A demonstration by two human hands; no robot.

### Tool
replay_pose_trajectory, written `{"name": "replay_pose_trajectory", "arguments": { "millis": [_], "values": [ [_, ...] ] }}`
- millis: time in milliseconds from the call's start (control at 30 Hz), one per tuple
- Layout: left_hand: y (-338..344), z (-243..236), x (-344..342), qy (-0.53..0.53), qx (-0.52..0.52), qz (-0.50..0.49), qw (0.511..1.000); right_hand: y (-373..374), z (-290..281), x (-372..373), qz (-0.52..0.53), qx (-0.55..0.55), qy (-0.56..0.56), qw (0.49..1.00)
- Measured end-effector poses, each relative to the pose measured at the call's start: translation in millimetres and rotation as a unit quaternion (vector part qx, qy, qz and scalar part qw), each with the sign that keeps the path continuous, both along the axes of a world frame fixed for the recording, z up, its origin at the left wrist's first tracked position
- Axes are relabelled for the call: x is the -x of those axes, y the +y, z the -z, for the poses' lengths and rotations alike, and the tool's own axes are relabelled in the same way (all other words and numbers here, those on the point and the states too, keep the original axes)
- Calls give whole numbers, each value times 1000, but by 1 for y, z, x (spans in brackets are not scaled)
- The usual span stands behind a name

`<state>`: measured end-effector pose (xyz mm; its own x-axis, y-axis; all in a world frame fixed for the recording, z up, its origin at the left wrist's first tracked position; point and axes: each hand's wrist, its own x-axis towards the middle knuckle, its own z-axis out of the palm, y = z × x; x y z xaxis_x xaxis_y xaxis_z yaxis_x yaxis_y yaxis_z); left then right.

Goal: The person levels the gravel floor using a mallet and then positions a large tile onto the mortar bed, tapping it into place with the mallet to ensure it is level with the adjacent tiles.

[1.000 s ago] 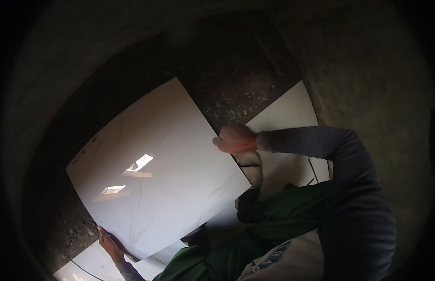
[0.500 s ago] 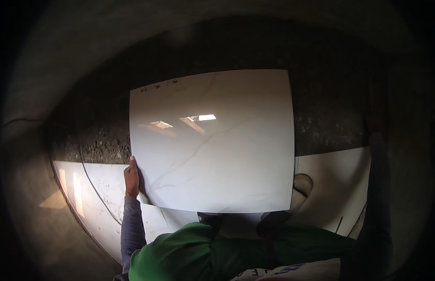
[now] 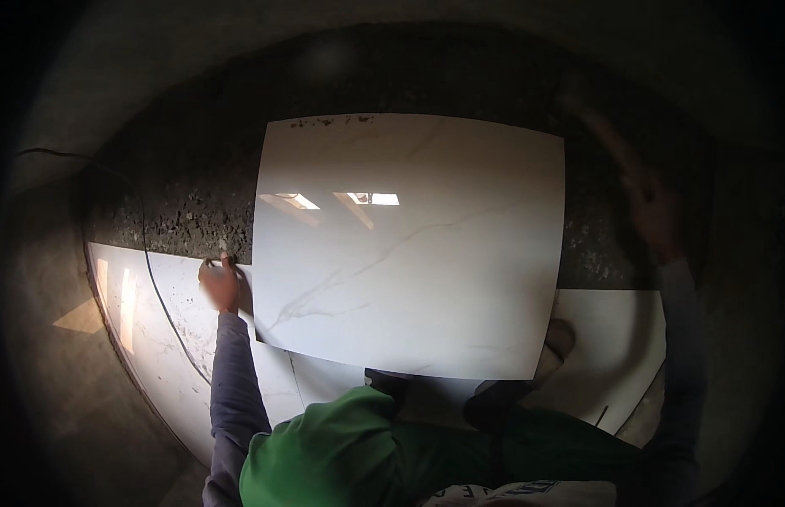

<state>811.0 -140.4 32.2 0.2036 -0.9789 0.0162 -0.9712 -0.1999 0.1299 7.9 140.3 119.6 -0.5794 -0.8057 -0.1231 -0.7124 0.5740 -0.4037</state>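
1. A large square glossy white ceramic tile with faint grey veining (image 3: 409,245) fills the middle of the view, its near edge over already laid white floor tiles (image 3: 612,338) and its far part over a dark, gritty mortar bed (image 3: 181,194).
2. The left hand (image 3: 218,283) sits at the tile's nine o'clock edge, fingers curled, just beside or touching that edge; blur hides whether it grips the tile.
3. The right hand (image 3: 654,207) is raised at three o'clock, apart from the tile's right edge, blurred; I cannot tell how wide it is.
4. Bright window reflections lie on the tile toward eleven o'clock from its centre.
5. At six o'clock are green-clad knees (image 3: 342,448) and dark shoes (image 3: 494,401) on the laid tiles.
6. A thin dark cord (image 3: 147,270) curves across the floor at nine o'clock.
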Motion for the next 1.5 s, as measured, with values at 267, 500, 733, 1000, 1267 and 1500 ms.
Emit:
{"name": "replay_pose_trajectory", "arguments": {
  "millis": [267,500,733,1000,1267,1500],
  "values": [
    [8,38,4,-70,108,-27,991,-192,28,-127,-222,29,56,973],
    [9,28,11,-39,92,-46,994,-260,10,-127,-327,54,86,940],
    [8,31,9,-52,97,-37,993,-257,26,-122,-358,87,20,930],
    [7,28,15,-55,93,-47,993,-257,22,-138,-394,74,157,903],
    [8,25,16,-58,75,-47,994,-251,22,-126,-275,57,162,946],
    [7,24,16,-47,80,-56,994,-252,13,-133,-237,51,142,960]
  ]
}}
